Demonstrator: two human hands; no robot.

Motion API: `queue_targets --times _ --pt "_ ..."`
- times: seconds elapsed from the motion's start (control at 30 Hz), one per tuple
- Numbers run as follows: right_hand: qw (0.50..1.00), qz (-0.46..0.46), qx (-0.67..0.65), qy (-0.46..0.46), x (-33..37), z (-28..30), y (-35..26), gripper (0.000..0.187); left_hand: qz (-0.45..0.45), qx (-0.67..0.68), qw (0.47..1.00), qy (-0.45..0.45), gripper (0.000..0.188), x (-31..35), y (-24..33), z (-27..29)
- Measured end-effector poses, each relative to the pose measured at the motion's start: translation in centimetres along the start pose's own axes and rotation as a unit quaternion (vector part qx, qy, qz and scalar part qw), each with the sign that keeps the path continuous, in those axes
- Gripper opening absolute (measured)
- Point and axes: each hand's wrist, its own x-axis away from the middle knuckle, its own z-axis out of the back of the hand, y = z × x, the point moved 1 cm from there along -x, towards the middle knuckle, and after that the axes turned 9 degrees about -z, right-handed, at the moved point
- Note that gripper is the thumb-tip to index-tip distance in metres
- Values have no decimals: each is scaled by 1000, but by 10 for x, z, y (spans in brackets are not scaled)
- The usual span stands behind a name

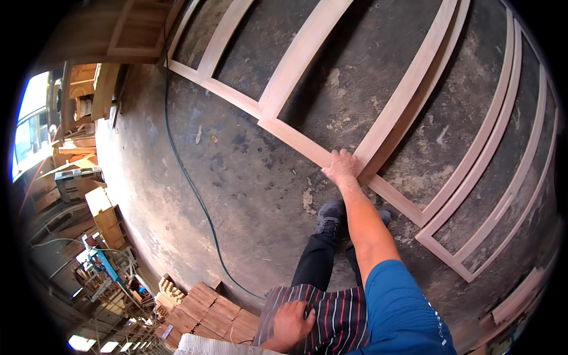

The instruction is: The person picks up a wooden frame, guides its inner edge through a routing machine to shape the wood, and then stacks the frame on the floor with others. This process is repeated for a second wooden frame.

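Observation:
My right hand (341,167) reaches forward and grips the near corner of a pale wooden frame (302,141), with the fingers over the rail. Where the fingers curl underneath is hidden. This frame has long parallel bars running away from me, and its near edge slants across the floor. My left hand (291,324) is held close against my striped apron (340,313), its thumb apart from loosely bent fingers and nothing visible in it.
More pale wooden frames (497,216) stand or lie to the right. A dark green hose (188,171) snakes over the concrete floor (248,219). Stacked brown boards (204,310) lie at the lower left, near cluttered wood pieces and a blue tool (109,266). A dark wooden panel (100,32) stands far left.

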Motion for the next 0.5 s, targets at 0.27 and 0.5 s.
queue_targets --times 0.27,0.5 --pt "990 8 -105 91 182 136 46 44 25 9 999 27 34 6 9 -1" --pt "952 27 -186 240 390 382 115 35 232 731 618 171 51 -65 -29 90"
